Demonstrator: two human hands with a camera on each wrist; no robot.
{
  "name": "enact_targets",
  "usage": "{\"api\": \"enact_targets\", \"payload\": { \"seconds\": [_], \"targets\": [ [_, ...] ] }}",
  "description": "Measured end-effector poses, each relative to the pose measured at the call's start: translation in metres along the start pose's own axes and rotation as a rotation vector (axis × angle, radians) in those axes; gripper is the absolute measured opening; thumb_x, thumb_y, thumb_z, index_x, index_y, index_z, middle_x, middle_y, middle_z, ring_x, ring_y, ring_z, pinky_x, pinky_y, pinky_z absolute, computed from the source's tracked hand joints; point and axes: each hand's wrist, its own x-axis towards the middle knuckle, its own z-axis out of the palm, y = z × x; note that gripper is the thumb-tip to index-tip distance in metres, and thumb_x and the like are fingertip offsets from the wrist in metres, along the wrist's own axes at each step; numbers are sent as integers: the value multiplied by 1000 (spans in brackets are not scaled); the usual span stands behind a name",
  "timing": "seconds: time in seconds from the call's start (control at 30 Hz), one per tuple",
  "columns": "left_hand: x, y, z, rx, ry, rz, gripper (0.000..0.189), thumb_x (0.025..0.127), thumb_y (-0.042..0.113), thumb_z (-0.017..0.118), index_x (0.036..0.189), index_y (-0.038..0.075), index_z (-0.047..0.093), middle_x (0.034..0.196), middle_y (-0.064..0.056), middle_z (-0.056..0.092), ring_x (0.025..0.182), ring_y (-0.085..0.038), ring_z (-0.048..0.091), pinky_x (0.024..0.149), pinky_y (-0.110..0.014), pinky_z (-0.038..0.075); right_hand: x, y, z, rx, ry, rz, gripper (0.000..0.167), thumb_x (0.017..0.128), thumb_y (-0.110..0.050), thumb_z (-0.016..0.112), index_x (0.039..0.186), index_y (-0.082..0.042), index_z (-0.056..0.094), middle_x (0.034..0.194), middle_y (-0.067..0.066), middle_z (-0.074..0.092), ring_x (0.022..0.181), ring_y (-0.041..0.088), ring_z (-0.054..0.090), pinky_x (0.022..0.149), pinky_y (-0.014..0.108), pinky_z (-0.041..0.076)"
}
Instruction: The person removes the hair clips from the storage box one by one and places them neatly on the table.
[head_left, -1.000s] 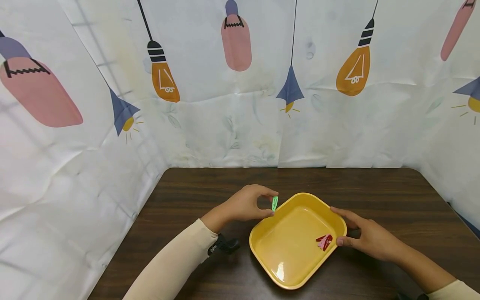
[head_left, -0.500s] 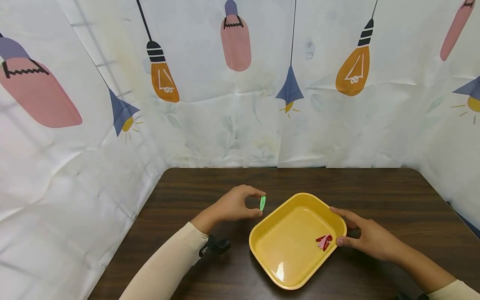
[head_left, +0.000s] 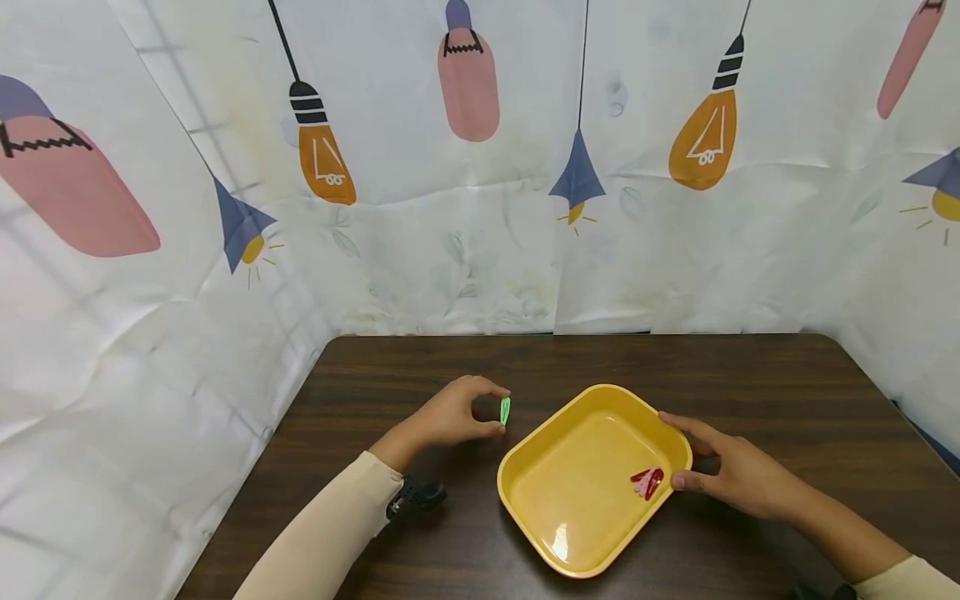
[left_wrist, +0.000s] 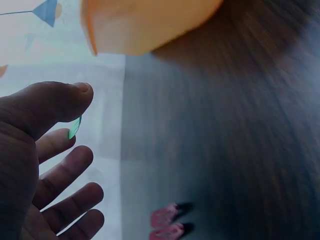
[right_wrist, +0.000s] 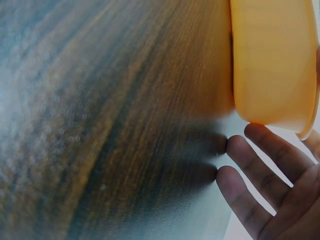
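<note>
Here's the little bright-green, slim clip (head_left: 505,412), and from my remote seat I see it up off the counter, outside the tray and just beyond its left side. The left hand (head_left: 450,413) has it, pinched upright between thumb and index finger; the left wrist view shows the other three fingers spread and holding nothing. Across to the yellow, rounded-rectangular, glossy tray (head_left: 573,479), sitting at a slant on the counter, a streak of light on its floor near the front. Inside, at the right end, I spot a small overlapping cluster of red and pink clips (head_left: 648,483), close to the wall. Over on that corner is the right hand (head_left: 738,477), loosely spread, thumb and index finger touching the rim, no tight grasp in it; a fingertip meets the outer wall in the wrist view. Low in the left wrist view I catch two blurred pink shapes (left_wrist: 166,222), too unclear for me to name. Beneath it all runs the dark brown wood-grain counter (head_left: 750,379). A cream sleeve (head_left: 322,525) covers the left forearm, with a black wrist device (head_left: 414,496) at its cuff. Behind, I've got a white creased sheet (head_left: 450,242), printed with orange bulbs and blue lamps.
</note>
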Motion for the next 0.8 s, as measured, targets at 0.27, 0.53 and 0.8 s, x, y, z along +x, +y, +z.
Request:
{"api": "enact_targets", "payload": {
  "seconds": [0.27, 0.53, 0.8],
  "targets": [
    [-5, -16, 4, 56, -5, -20, 49, 88, 28, 83, 131, 11, 68, 131, -4, 64, 122, -24, 57, 104, -45, 47, 1, 0, 0, -6, 3, -1, 85, 87, -52, 77, 159, -33, 36, 128, 17, 67, 114, 41, 65, 86, 68, 49],
    [-6, -29, 8, 62, -3, -20, 47, 87, 27, 84, 128, 8, 69, 127, -4, 65, 116, -23, 60, 100, -43, 49, 1, 1, 0, -2, -4, 8, 85, 87, -51, 77, 159, -33, 35, 128, 16, 68, 116, 43, 64, 87, 70, 48],
    [-10, -36, 9, 87, -19, -48, 46, 87, 27, 84, 128, 10, 70, 129, -4, 64, 120, -24, 57, 102, -44, 47, 0, 1, 0, 0, -4, 2, 85, 87, -52, 77, 159, -34, 35, 129, 18, 67, 115, 42, 64, 87, 69, 48]
  ]
}}
